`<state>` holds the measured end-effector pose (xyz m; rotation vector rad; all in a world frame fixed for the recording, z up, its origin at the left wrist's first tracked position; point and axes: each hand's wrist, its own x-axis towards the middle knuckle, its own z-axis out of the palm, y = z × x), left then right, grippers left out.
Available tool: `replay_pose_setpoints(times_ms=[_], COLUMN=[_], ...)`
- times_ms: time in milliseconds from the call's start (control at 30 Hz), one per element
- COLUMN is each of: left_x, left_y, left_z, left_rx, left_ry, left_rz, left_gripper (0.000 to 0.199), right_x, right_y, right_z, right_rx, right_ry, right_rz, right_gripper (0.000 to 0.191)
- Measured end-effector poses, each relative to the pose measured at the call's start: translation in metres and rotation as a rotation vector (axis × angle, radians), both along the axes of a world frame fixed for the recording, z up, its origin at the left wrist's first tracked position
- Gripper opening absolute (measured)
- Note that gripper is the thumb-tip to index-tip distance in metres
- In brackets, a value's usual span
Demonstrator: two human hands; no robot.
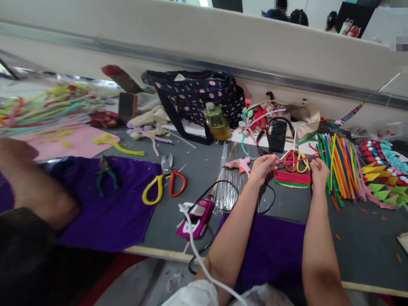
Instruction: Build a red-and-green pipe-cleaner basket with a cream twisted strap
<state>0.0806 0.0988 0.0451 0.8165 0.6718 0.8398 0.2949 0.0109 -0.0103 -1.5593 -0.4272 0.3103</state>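
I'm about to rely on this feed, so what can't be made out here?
- Head view: the end of the red strip at the left hand, covered by its fingers.
- Head view: whether the right hand touches that strip; too small.
- Head view: the contents of the dotted bag, hidden by its sides.
- Head view: the neighbour's arm, blurred and cut off by the left edge.
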Motion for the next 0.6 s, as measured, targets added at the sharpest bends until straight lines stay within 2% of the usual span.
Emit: replay_pose_setpoints(times_ms=[67,167,233,300,433,600], left_x=[0.001,0.002,0.002,0.003,0.005,0.007], left_y=[0.000,0.000,0.000,0.000,0.001,0.001], left_z=[-0.001,-0.005,-0.008,-0.011,-0.013,-0.012], left_rx=[0.003,-0.009,-0.019,-0.016,0.002,0.042], left_ry=[-0.025,-0.055,-0.054,-0.032,0.011,0.051], left_rz=[0.043,0.102,0.124,0.148,0.218,0.347], left_gripper=[0.039,0.040,0.038,0.037,0.034,0.032], right_x=[0.000,-0.003,-0.006,-0.009,-0.012,-0.016], right_y=[0.001,0.003,0.003,0.003,0.002,-0.003], right_z=[0.003,0.011,0.017,0.022,0.027,0.026], right_rx=[0.034,0.195,0.315,0.365,0.351,0.191], right_ry=[0.058,0.249,0.369,0.411,0.381,0.222], right_rz=[0.002,0.054,0.108,0.149,0.194,0.148], right_gripper=[0.060,0.066,0.065,0.057,0.042,0.034])
